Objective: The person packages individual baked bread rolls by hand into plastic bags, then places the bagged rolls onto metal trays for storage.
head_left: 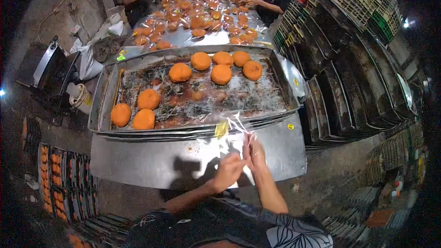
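Observation:
Over the near edge of the metal table, my right hand (258,155) grips a clear plastic bag (232,134) with a yellow label on it. My left hand (227,173) is close beside it, its fingers curled and pinched at the bag's lower part; motion blur hides the fingertips. Just beyond my hands lies a large baking tray (202,131), atop other stacked trays. Several round orange-brown buns (221,74) sit toward its back, and a few more buns (144,119) rest at its left front. Glare on the plastic hides whether anything is inside the bag.
Bagged buns (197,20) are heaped on the far table, with a person on each side. Tall dark trays and crates (340,78) stand at the right. A white bucket (82,98) is at the left, and racked buns (56,179) are at lower left.

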`<state>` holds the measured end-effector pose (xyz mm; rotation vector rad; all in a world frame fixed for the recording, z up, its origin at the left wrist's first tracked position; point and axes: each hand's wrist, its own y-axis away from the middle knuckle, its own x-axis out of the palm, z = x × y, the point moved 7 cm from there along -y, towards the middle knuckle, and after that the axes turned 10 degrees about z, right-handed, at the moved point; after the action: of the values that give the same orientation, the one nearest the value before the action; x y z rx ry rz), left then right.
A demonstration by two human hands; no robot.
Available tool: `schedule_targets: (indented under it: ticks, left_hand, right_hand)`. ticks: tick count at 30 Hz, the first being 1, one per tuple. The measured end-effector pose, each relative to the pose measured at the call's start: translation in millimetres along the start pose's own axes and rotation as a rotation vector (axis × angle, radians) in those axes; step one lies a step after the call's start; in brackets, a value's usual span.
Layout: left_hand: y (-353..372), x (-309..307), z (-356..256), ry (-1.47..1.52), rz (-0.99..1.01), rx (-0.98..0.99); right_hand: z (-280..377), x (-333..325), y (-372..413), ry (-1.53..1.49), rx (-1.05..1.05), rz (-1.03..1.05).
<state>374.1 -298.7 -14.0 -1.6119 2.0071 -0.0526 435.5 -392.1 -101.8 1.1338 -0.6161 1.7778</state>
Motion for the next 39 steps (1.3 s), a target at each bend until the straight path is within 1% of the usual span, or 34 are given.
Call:
schedule_targets:
  ticks: [1,2,3,4,5,6,7,8,9,10,11,12,13,14,15,16,17,19,20,21,22,24,25,27,29,31,32,33,34,35,36,37,38,39]
  left_hand:
    - [2,-18,13,0.069,-0.166,-0.051]
    - [0,-45,28,0.153,-0.331,-0.127]
    - [-7,-74,33,0.589,-0.536,-0.138]
    - [2,-88,79,0.977,-0.643,-0.211]
    - [4,-106,104,1.397,-0.474,-0.207]
    - [11,-133,111,1.401,-0.327,-0.248]
    - [19,-161,116,1.39,-0.177,-0.284]
    - [32,-200,131,1.179,-0.463,-0.26]
    - [50,-235,139,0.952,-0.728,-0.232]
    - [59,-248,144,0.947,-0.726,-0.244]
    - [69,-268,135,0.861,-0.767,-0.062]
    - [78,-284,124,0.774,-0.803,0.116]
    - [78,-292,118,0.775,-0.802,0.098]
    - [82,-305,120,0.883,-0.958,0.012]
    - [88,-316,128,0.981,-1.116,-0.074]
    - [97,-327,136,1.006,-1.18,-0.021]
    - [100,-330,143,0.998,-1.188,-0.054]
    - [101,-334,155,1.07,-1.344,0.038]
    - [85,-323,151,1.119,-1.264,0.105]
    - [77,-307,155,1.144,-1.236,0.081]
    - [58,-292,143,0.724,-0.952,0.016]
    - [26,-255,118,0.333,-0.617,-0.009]
    - [16,-243,113,0.618,-0.613,-0.016]
    - [0,-211,102,1.174,-0.592,-0.05]
    - [-1,-172,94,1.269,-0.581,-0.051]
    - [-3,-132,95,1.261,-0.497,-0.162]
    - [-7,-124,84,1.411,-0.515,-0.218]
    - [3,-121,98,1.401,-0.507,-0.238]
    - [-5,-90,86,1.704,-0.164,-0.29]
    - [-9,-66,68,1.987,0.198,-0.31]
    - [11,-49,100,1.372,-0.333,-0.583]
    - [12,-24,89,1.362,-0.327,-0.592]
    - [9,-17,76,1.141,-0.275,-0.441]
    - [14,-1,85,0.941,-0.144,-0.388]
  right_hand:
    - [15,58,-19,0.278,-0.165,-0.13]
    - [1,101,-35,0.098,-0.153,0.043]
    - [-16,131,-47,-0.085,-0.142,0.216]
    - [-56,140,-57,-0.136,0.065,0.299]
    - [-95,143,-63,-0.189,0.272,0.377]
    - [-129,135,-70,-0.152,0.495,0.29]
    - [-133,156,-88,0.173,0.469,0.295]
    - [-114,172,-118,1.073,0.404,0.538]
    - [-107,175,-162,1.676,0.093,0.662]
    - [-90,181,-197,1.906,-0.462,0.482]
    - [-88,162,-247,2.304,-0.486,0.228]
    - [-85,143,-285,2.616,-0.328,0.039]
    - [-86,100,-334,2.64,-0.28,0.12]
    - [-82,98,-347,2.601,-0.331,0.108]
    - [-80,111,-338,2.339,-0.261,-0.014]
    - [-86,136,-316,2.166,-0.4,0.075]
    - [-92,156,-283,1.985,-0.516,0.148]
    - [-115,217,-187,1.964,-0.786,0.313]
    - [-129,230,-158,2.018,-0.793,0.393]
    - [-138,238,-138,2.084,-0.799,0.469]
    - [-135,240,-130,2.111,-0.787,0.422]
    - [-111,236,-117,2.009,-0.796,0.18]
    - [-104,227,-102,2.02,-0.811,0.143]
    - [-97,205,-76,1.968,-0.757,0.26]
    - [-72,208,-68,2.06,-0.755,0.217]
    - [-52,204,-67,2.039,-0.796,0.061]
    - [-44,206,-59,1.973,-0.857,0.146]
    - [-40,199,-47,1.96,-0.85,0.127]
    - [-14,165,-28,1.465,-0.689,-0.081]
    - [1,144,-27,1.483,-0.629,-0.154]
    - [15,123,-25,1.5,-0.566,-0.224]
    - [24,117,-35,1.677,-0.6,0.016]
    - [42,101,-44,1.583,-0.268,-0.027]
    - [79,105,-55,1.487,-0.575,-0.085]
